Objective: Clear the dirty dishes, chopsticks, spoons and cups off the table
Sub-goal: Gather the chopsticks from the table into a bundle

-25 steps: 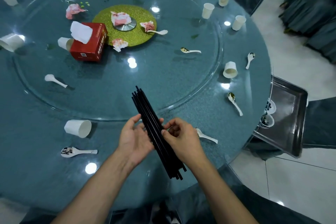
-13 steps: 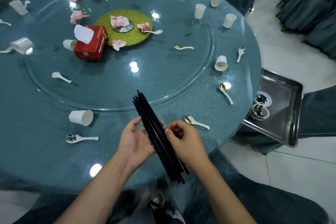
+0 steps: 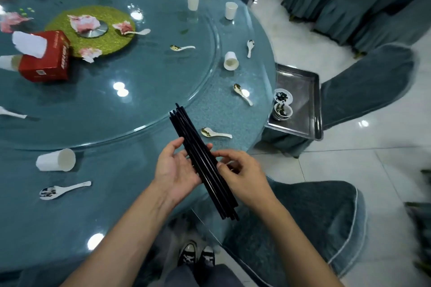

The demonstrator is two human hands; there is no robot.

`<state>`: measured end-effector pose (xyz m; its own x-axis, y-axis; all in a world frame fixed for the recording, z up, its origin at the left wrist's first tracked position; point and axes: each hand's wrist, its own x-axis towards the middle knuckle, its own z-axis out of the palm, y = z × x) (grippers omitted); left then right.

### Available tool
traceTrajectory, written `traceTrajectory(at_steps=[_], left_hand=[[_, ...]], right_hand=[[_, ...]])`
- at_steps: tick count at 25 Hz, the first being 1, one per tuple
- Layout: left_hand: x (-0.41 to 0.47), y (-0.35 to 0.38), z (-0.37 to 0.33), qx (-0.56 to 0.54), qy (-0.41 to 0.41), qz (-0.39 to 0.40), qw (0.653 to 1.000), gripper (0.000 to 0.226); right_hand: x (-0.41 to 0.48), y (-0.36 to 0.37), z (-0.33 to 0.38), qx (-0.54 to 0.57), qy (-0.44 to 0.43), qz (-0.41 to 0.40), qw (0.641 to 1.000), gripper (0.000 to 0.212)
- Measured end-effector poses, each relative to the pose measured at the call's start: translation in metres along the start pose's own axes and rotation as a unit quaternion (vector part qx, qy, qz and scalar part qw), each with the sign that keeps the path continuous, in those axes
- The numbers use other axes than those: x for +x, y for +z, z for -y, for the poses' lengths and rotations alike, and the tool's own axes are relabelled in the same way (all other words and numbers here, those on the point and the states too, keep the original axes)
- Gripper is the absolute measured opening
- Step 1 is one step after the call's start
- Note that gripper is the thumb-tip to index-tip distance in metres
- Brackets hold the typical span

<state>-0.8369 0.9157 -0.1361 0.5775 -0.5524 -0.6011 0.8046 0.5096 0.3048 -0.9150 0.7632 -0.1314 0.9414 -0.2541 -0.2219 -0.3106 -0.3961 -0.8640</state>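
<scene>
A round table in blue-green carries a glass turntable at its centre. A metal tray holding small bowls sits just off the table's right edge. A red tissue box stands near the table's middle. Over the table's near edge, a bundle of black chopsticks runs lengthwise from the person up and left, far tips pointing toward the table's centre, possibly clear of the surface. The left hand cradles the bundle, fingers loosely curled beneath; the right hand pinches its side, fingers curled. A tipped cup and a soiled spoon lie on the table's near rim.
</scene>
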Motion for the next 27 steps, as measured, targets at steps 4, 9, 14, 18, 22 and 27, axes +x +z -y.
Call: traceTrajectory(at_steps=[4, 9, 14, 18, 22, 27], left_hand=[[-0.003, 0.016, 0.020, 0.006, -0.020, 0.014, 1.000, 0.049], [-0.004, 0.041, 0.043, 0.031, -0.028, 0.032, 0.999, 0.044], [-0.002, 0.069, 0.090, 0.054, -0.012, 0.047, 0.997, 0.044], [0.000, 0.100, 0.146, 0.055, 0.006, 0.041, 0.998, 0.041], [0.004, 0.135, 0.210, 0.044, 0.015, 0.037, 0.998, 0.042], [0.014, 0.177, 0.286, 0.021, 0.026, 0.039, 0.999, 0.043]], right_hand=[[-0.035, -0.021, -0.002, 0.031, -0.005, -0.027, 0.999, 0.028], [-0.065, -0.047, -0.019, 0.043, 0.025, -0.061, 0.997, 0.029], [-0.103, -0.083, -0.044, 0.060, 0.034, -0.049, 0.996, 0.040], [-0.129, -0.128, -0.075, 0.040, 0.033, -0.049, 0.997, 0.047], [-0.150, -0.191, -0.108, 0.058, 0.033, -0.038, 0.997, 0.047], [-0.178, -0.271, -0.141, 0.057, 0.021, -0.019, 0.998, 0.048]])
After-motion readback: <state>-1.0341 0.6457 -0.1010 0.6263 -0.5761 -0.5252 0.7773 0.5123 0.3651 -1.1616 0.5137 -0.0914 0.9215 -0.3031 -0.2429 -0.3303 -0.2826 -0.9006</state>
